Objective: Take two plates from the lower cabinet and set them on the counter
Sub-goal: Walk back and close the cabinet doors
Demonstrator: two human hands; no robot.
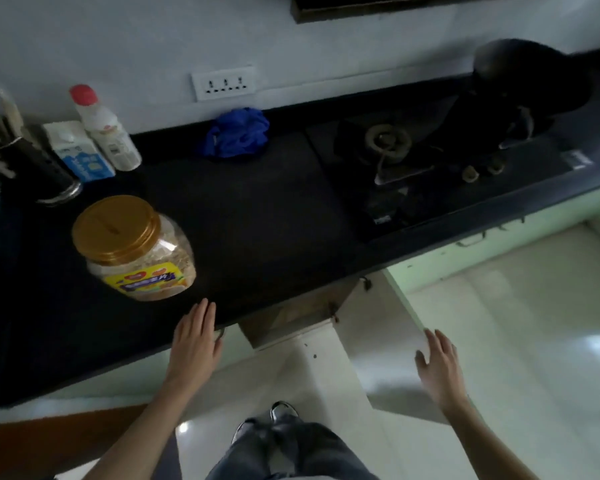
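Note:
The black counter point(250, 216) runs across the view. Below its front edge a lower cabinet point(291, 320) stands open, its pale door point(378, 348) swung out toward me. No plates show; the cabinet's inside is mostly hidden under the counter. My left hand point(196, 344) lies flat with straight fingers on the counter's front edge, holding nothing. My right hand point(439, 367) is spread with straight fingers at the outer edge of the open door; whether it touches the door is unclear.
A gold-lidded jar point(132, 247) stands near my left hand. A milk carton point(78, 154), a white bottle point(104, 129) and a utensil holder point(45, 174) sit at the back left, a blue cloth point(238, 135) by the wall. The gas stove point(413, 161) holds a black wok point(530, 77).

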